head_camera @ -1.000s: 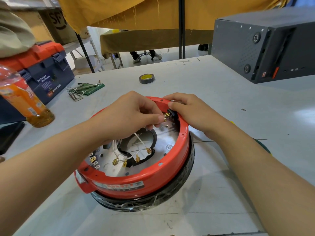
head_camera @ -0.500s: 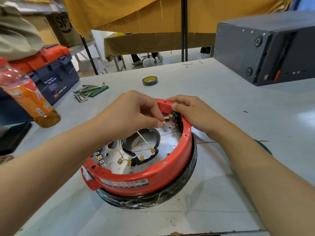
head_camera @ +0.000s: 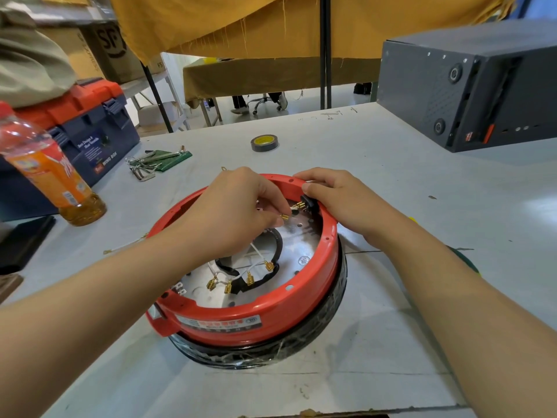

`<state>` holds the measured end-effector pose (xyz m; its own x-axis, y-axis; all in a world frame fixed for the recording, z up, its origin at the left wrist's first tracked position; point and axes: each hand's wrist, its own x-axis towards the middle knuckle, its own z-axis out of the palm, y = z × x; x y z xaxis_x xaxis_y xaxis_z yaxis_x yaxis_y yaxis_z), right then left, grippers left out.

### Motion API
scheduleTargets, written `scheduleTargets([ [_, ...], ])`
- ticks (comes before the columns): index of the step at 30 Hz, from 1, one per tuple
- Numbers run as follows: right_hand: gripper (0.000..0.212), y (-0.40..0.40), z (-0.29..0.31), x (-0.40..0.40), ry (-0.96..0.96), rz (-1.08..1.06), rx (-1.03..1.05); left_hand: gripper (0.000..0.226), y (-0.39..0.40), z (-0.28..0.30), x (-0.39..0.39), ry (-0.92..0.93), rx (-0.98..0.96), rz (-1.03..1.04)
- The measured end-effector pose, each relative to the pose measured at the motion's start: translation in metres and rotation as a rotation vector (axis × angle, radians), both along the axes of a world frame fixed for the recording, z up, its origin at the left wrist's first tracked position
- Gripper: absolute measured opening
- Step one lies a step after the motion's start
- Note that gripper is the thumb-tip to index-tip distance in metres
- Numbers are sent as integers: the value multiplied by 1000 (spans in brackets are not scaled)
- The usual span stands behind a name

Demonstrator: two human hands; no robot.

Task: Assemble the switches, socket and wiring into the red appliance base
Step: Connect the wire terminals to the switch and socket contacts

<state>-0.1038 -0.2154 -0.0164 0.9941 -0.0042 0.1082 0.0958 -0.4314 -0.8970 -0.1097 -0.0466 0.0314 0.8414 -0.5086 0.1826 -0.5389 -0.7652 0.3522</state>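
Head view only. Red appliance base (head_camera: 256, 319) sitting rim-up on the grey table (head_camera: 422, 206), directly under both hands. Left hand (head_camera: 238, 209) curled, pinching a brass wire terminal (head_camera: 284, 217) just short of the black socket (head_camera: 308, 203) set in the far rim. Right hand (head_camera: 340, 197) draped over that rim, fingers curled round the socket from outside to brace it. Four more loose terminals (head_camera: 238, 282) on white leads lying below the left wrist, inside the base.

Likely trouble: terminal pushed on crooked and bending the socket's tab, or the socket popping out of its opening if the right hand's bracing slackens (also easy to pick the wrong lead, all alike).

Readable writing: "WING BOX" on the blue toolbox (head_camera: 99, 140) far left of the left hand; "SF" on the cardboard carton (head_camera: 111, 46) behind it. Label on the base's near wall too small to read.
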Motion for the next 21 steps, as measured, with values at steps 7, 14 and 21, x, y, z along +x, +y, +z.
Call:
scheduleTargets([
  [7,29,0,0,0,-11,3,4,24,-2,-1,2,-8,-48,-8],
  [14,30,1,0,-1,-11,5,6,13,-10,-1,6,-51,28,-16],
  [21,30,0,0,0,-15,5,-1,13,-16,-3,11,-76,77,-41],
])
